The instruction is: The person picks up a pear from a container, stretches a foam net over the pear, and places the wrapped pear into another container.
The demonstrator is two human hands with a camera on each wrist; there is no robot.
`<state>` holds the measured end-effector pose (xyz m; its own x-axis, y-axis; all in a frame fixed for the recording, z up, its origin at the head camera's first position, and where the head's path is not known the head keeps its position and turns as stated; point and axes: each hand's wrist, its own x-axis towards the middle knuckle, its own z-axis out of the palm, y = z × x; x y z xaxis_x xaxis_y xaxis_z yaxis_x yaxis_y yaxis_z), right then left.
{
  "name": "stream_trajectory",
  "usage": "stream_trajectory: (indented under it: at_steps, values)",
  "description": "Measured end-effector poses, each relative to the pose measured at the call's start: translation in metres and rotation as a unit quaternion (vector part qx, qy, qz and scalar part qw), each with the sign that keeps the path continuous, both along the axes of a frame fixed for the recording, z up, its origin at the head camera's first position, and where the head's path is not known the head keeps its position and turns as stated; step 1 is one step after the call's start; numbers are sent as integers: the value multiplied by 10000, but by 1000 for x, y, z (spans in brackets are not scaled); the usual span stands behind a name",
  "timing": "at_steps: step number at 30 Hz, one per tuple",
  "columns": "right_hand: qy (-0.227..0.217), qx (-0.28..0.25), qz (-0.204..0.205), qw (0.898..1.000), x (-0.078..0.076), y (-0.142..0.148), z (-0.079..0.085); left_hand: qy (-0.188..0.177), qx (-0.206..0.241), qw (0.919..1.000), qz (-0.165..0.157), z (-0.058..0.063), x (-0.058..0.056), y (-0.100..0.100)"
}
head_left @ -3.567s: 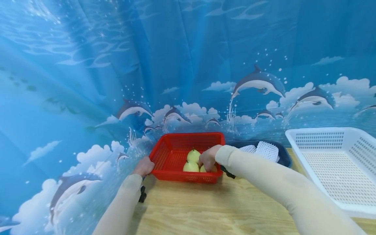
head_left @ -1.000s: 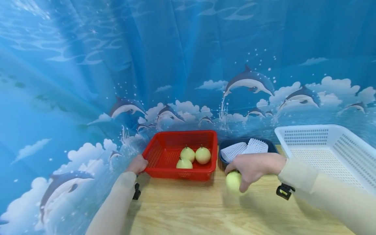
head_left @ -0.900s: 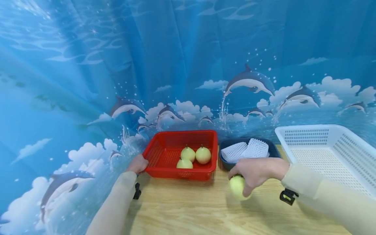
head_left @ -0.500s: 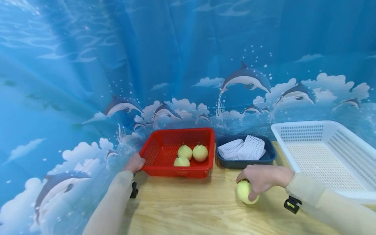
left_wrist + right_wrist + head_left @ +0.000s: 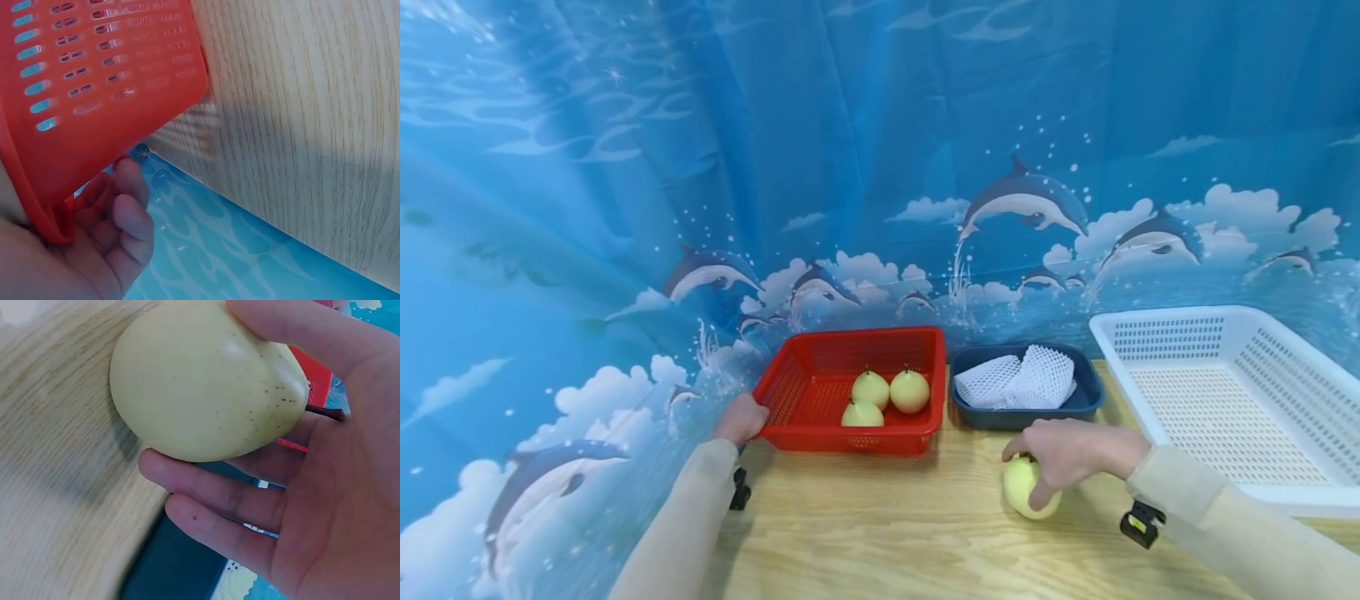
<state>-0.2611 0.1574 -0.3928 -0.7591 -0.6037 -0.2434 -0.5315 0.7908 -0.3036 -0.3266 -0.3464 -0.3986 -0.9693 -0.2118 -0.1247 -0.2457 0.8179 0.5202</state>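
The right wrist view alone shows the dark stem (image 5: 326,412) of the held pear (image 5: 200,381) pointing toward the palm, and brown specks on its smooth, pale skin; the right hand (image 5: 1067,452) grips it between thumb and fingers, in front of the navy tray (image 5: 1037,419). The left wrist view reveals the left hand's (image 5: 94,247) fingers curled at the rim of the red basket (image 5: 820,439), its plastic wall slotted. Only the head view shows three rounded pears (image 5: 880,396) inside, soft white mesh nets (image 5: 1041,379) and the perforated white basket (image 5: 1217,429), on wood-grained table (image 5: 880,525).
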Motion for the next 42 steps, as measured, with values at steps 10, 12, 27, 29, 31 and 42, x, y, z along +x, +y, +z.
stream_trajectory:
  at_steps: [10, 12, 27, 29, 31, 42]
  values:
    - [43, -328, -14, 9995, 5, 7, -5, 315, -458, 9984, 53, -2, 4, -5]
    - [69, -364, 9, 9993, 7, 9, -5, 241, -697, 9973, 25, 0, 5, -5]
    - [387, -633, 149, 9971, 24, 26, 12, 1821, -2234, 9575, -75, 22, 9, 47]
    - [478, -699, 147, 9963, 27, 28, 15, 2025, -2095, 9564, -179, 25, 11, 64]
    - [554, -765, 117, 9955, 28, 29, 18, 2190, -1864, 9573, -304, 27, 14, 81]
    - [803, -1184, 269, 9893, 22, 33, 25, 2570, -1165, 9443, -1692, 32, 40, 174]
